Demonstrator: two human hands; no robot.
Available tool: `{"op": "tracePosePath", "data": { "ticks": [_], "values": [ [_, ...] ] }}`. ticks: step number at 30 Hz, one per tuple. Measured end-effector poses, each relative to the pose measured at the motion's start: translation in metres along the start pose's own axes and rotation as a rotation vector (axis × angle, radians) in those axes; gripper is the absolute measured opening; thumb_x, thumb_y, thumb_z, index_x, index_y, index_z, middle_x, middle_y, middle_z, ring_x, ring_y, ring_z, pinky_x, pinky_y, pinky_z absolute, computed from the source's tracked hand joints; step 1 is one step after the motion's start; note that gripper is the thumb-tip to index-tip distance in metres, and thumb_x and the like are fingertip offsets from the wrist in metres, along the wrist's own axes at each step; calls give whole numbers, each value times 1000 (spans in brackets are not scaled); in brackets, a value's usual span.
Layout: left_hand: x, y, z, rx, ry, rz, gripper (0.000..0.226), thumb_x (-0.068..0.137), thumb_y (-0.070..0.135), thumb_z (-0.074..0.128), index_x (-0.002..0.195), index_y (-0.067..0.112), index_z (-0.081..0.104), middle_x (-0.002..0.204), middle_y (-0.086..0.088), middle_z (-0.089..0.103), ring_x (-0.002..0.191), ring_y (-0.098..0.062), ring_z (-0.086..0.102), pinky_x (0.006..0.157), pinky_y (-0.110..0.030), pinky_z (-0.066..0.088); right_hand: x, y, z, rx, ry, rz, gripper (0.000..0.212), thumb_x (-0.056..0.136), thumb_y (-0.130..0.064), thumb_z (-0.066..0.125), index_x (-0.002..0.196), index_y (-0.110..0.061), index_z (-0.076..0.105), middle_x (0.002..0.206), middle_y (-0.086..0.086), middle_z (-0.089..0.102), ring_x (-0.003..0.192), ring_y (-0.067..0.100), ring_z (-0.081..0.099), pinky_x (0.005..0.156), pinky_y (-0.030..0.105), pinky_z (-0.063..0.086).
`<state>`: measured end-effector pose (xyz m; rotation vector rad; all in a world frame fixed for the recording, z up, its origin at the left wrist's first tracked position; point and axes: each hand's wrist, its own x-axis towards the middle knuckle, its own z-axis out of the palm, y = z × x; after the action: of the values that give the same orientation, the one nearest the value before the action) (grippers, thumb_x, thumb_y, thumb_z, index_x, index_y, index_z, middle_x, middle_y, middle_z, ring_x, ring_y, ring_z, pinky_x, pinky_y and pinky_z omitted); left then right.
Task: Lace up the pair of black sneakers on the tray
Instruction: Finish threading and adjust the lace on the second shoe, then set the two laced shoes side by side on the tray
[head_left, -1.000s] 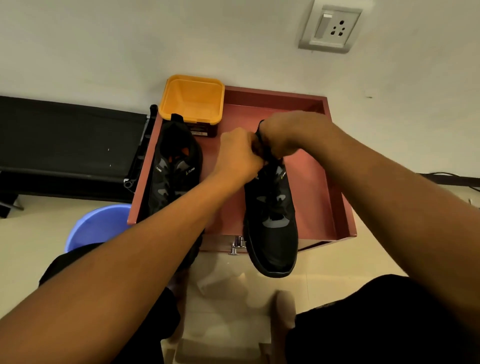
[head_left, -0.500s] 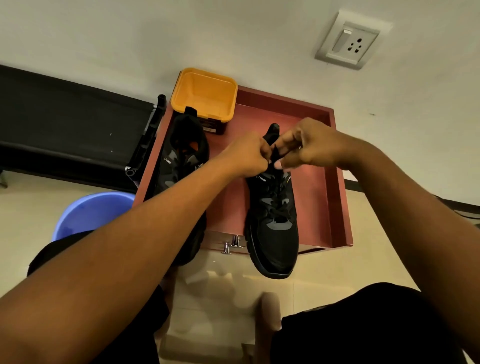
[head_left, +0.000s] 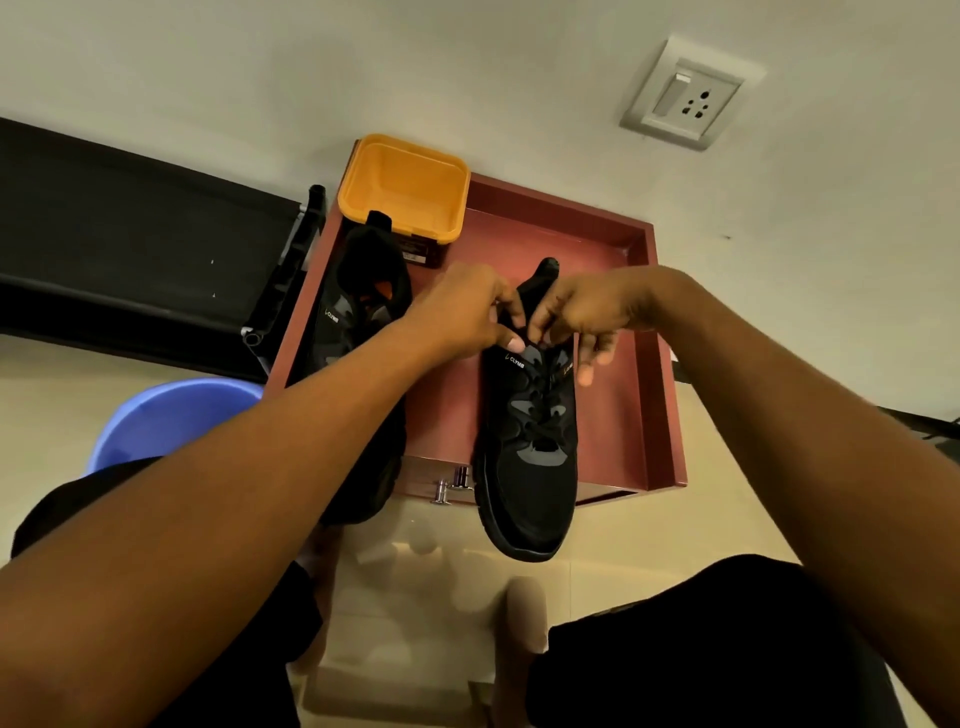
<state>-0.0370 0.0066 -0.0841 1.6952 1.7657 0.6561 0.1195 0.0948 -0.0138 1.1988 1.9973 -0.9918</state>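
A long black fabric-covered frame is seen against the pale wall on the left. Beside it a square reddish-brown tray with a raised, smooth rim is set, two small metal knobs showing below its near edge. A round blue plastic basin is seen on the floor at the tray's near left corner.

Both black mesh sneakers lie on the tray, toes overhanging the near edge. The left sneaker is partly hidden by the forearm. The right sneaker, with grey panels, lies near the tray's middle.

A glossy yellow rounded-square tub is placed at the far left corner.

The left hand and right hand are held at the right sneaker's collar, fingers curled and tips pinched on the thin black lace, which is crossed down the tongue. Two lower fingers of the right hand are left extended.

A white switch-and-socket plate is mounted on the wall.
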Motion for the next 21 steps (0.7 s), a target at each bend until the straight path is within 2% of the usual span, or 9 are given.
{"op": "tracePosePath", "data": {
  "ticks": [2, 3, 5, 7, 10, 12, 14, 17, 21],
  "values": [
    [-2, -1, 2, -37, 0, -33, 28, 66, 39, 95, 87, 33, 77, 74, 10, 67, 74, -12, 66, 73, -33, 57, -7, -1, 1, 122, -97, 48, 35, 108, -6, 44, 142, -7, 53, 158, 18, 43, 72, 34, 78, 49, 29, 57],
    [-5, -2, 3, -42, -5, -53, 28, 66, 38, 95, 86, 33, 78, 74, 10, 67, 75, -12, 67, 74, -34, 58, -5, 0, 8, 138, -163, 68, 40, 109, -10, 40, 148, -8, 46, 164, 17, 35, 76, 37, 78, 51, 31, 59],
    [-8, -4, 8, -26, -11, -71, 28, 66, 39, 95, 86, 35, 76, 75, 11, 66, 75, -11, 66, 76, -35, 59, 0, -1, 22, 165, -258, 104, 46, 105, -13, 32, 150, -11, 38, 161, 20, 39, 81, 42, 77, 55, 32, 59],
    [-9, -4, 10, -14, -7, -73, 28, 66, 41, 94, 85, 37, 74, 75, 13, 65, 76, -10, 65, 78, -37, 59, 3, -4, 26, 157, -234, 130, 46, 101, -11, 32, 146, -11, 41, 153, 17, 49, 82, 44, 76, 58, 34, 60],
    [-10, 0, 5, -34, -19, -55, 29, 69, 38, 94, 93, 36, 77, 77, 13, 68, 77, -9, 67, 79, -37, 59, -3, -2, 22, 25, -1, 44, 31, 104, -10, 42, 127, -10, 61, 135, 14, 60, 74, 37, 78, 59, 37, 62],
    [-13, -1, 0, 4, -22, -28, 30, 75, 35, 91, 102, 34, 78, 78, 12, 69, 77, -9, 68, 80, -37, 59, -11, 4, 26, -19, 243, -69, 19, 106, -15, 50, 101, -14, 68, 101, 18, 74, 65, 29, 78, 58, 37, 62],
    [-17, -3, -5, 51, 20, 7, 23, 82, 34, 86, 104, 31, 79, 79, 12, 70, 77, -10, 67, 80, -39, 60, -19, 10, 37, -14, 421, -161, 32, 108, -31, 53, 87, -12, 67, 73, 13, 73, 58, 21, 74, 60, 38, 61],
    [-29, -5, -20, 220, 155, 40, 15, 92, 37, 74, 102, 26, 79, 88, 6, 73, 83, -15, 68, 77, -36, 57, -28, 16, 65, -53, 459, -218, 36, 96, -50, 69, 84, -16, 72, 68, -3, 67, 57, 5, 61, 58, 27, 48],
    [-48, -23, -52, 467, 299, -16, 29, 95, 45, 66, 107, 20, 75, 101, -4, 70, 99, -26, 62, 75, -37, 50, -23, 17, 90, -47, 556, -182, 21, 90, -41, 79, 84, -25, 66, 75, -7, 63, 66, 8, 58, 57, 25, 36]
  ]
}}
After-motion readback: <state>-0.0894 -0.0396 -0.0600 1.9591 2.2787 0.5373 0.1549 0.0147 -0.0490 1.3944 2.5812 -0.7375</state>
